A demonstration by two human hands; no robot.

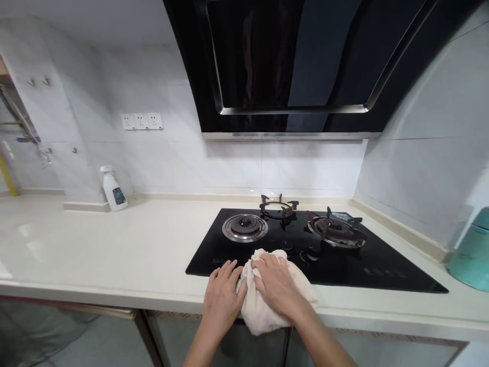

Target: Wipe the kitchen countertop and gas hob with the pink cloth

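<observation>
A crumpled white cloth (pixel 263 308) lies on the front edge of the black glass gas hob (pixel 382 265). My right hand (pixel 277 283) presses down on top of the cloth, fingers curled into it. My left hand (pixel 223 290) rests flat on the counter edge beside the cloth, fingers stretched out and touching its left side. The left burner (pixel 245 227) is bare. Its loose pan support (pixel 278 208) lies behind it at the back of the hob. The right burner (pixel 336 229) carries its pan support.
A white spray bottle (pixel 113 188) stands at the back left of the pale countertop (pixel 114 250). A teal container (pixel 471 252) sits at the far right. A black range hood (pixel 290 66) hangs above the hob. Wall sockets (pixel 141 121) are on the tiles.
</observation>
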